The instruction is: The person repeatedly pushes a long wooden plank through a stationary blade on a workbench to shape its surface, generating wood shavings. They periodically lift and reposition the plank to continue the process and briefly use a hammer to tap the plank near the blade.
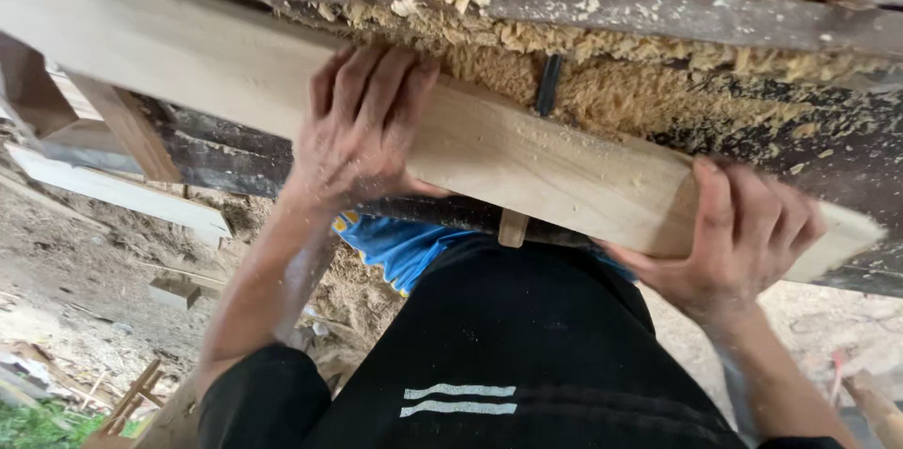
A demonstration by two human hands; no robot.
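Pale, long, squared timber plank [527, 162] lies slanted across the dark, shaving-strewn worktop [752, 26]. On the plank, the left hand [362, 125] presses flat on its top face, while the right hand [748, 237] clamps its near end. Heaps of wood shavings [602, 82] beyond the plank suggest planing is well along. One plank, two hands.

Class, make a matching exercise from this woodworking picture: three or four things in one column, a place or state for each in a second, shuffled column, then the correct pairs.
Things:
1. left hand
2. right hand
3. wood shavings
4. plank

Places or states:
A. heaped on the dark workbench
B. gripping the plank's near end
C. pale, lying slantwise across the bench
D. spread flat on the plank's middle

Pairs: 1-D, 2-B, 3-A, 4-C
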